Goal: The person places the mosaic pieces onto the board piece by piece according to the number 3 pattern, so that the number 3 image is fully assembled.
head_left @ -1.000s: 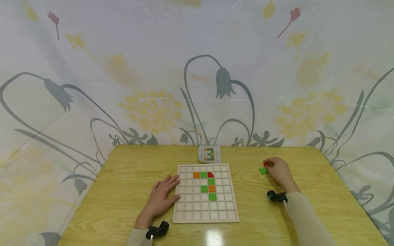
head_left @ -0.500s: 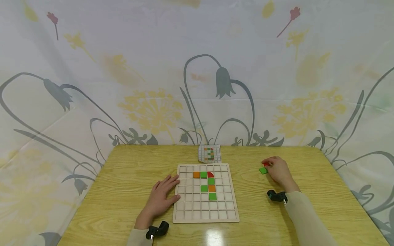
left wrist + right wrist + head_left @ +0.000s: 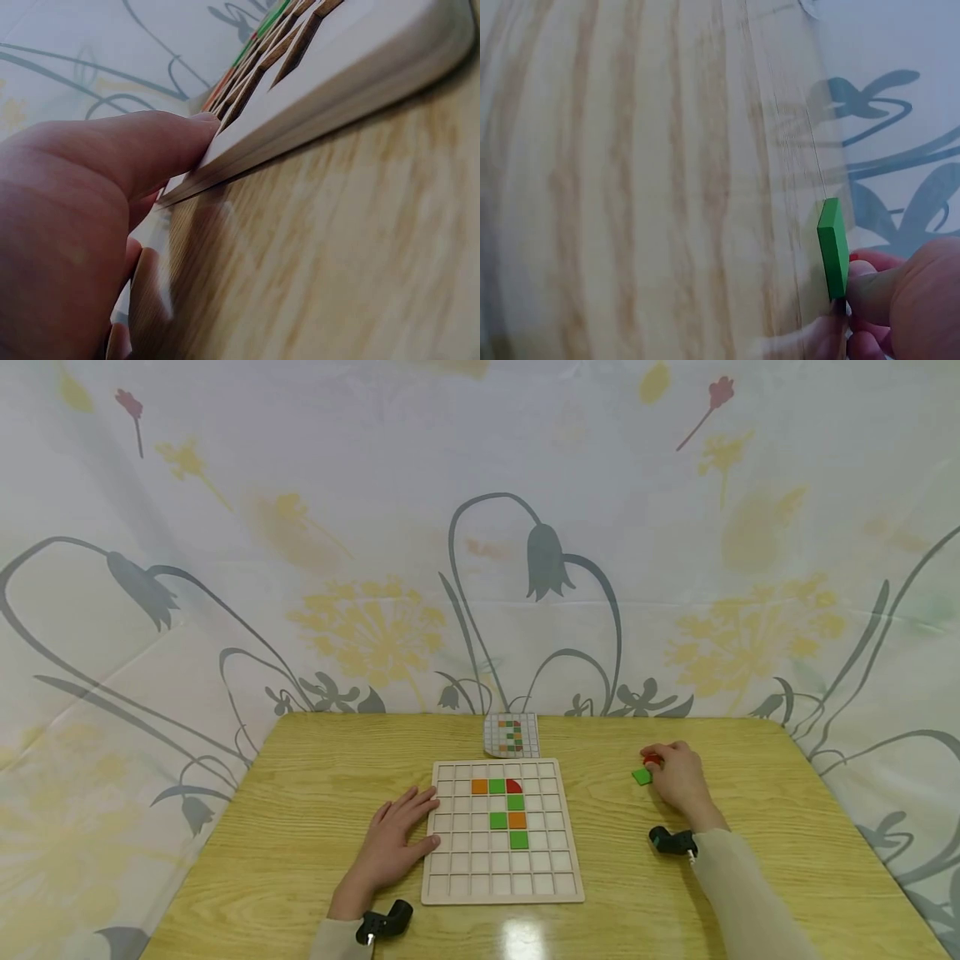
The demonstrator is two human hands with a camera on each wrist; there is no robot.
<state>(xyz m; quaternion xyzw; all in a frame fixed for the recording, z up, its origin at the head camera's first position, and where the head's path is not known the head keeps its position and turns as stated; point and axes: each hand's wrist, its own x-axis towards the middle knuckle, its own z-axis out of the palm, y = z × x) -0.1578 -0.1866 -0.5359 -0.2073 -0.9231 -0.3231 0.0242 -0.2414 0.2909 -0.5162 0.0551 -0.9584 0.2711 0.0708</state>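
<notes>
A wooden grid board (image 3: 459, 894) lies on the table with orange, green and red tiles in some of its squares. My left hand (image 3: 397, 841) rests flat against the board's left side, fingers spread. In the left wrist view the thumb (image 3: 161, 144) lies on the board's rim. Off to the right, my right hand (image 3: 681, 781) pinches a red tile (image 3: 651, 761) between thumb and fingertips, which hide most of it. A green square tile (image 3: 641, 777) is just beside those fingertips; the right wrist view shows this green tile (image 3: 833, 249) close up, near the thumb.
Behind the board, a small card (image 3: 511, 736) carries a printed grid with a coloured pattern. A patterned cloth (image 3: 480, 635) hangs along the far edge of the wooden table (image 3: 300, 793). Each wrist wears a black camera, such as the right camera (image 3: 672, 841).
The right fingers have shifted slightly around the red tile, which now shows a rounder outline. The left hand, board and green tile stay in place.
</notes>
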